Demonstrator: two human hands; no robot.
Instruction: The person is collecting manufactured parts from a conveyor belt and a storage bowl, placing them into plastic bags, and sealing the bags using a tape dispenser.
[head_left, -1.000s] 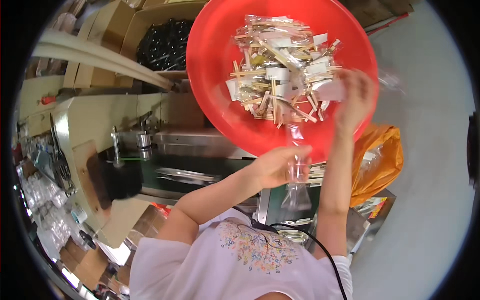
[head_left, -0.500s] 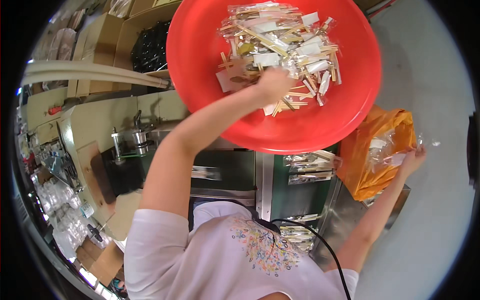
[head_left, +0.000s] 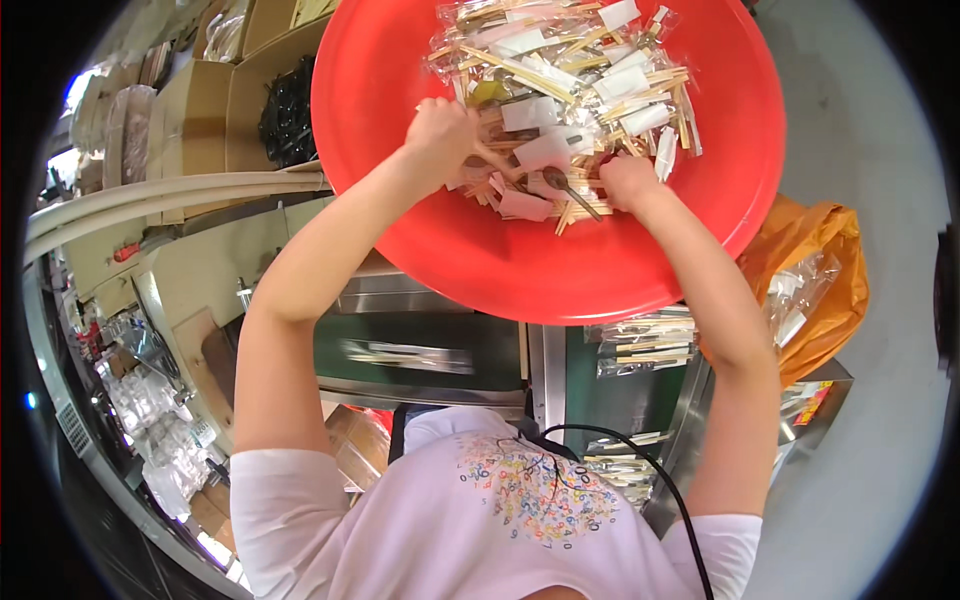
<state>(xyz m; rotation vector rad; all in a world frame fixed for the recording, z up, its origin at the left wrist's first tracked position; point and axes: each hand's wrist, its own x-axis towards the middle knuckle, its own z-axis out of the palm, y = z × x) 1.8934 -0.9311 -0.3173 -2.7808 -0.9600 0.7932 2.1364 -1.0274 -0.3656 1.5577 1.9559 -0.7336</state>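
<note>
A wide red basin holds a heap of clear-wrapped cutlery packets with wooden chopsticks and white paper. My left hand is closed at the left edge of the heap; what lies in its fingers cannot be made out. At the lower right of the heap, my right hand is curled down among the packets, its fingertips partly hidden. Between the hands shows a dark spoon beside a white paper piece.
An orange plastic bag with clear packets stands right of the basin. Below the basin, a green conveyor belt carries a blurred packet, and more wrapped packets lie on green to its right. Cardboard boxes and a pale pipe are at left.
My right hand has left the orange bag and come into the basin. My left hand has shifted left over the heap. The spoon and paper between them now show.
</note>
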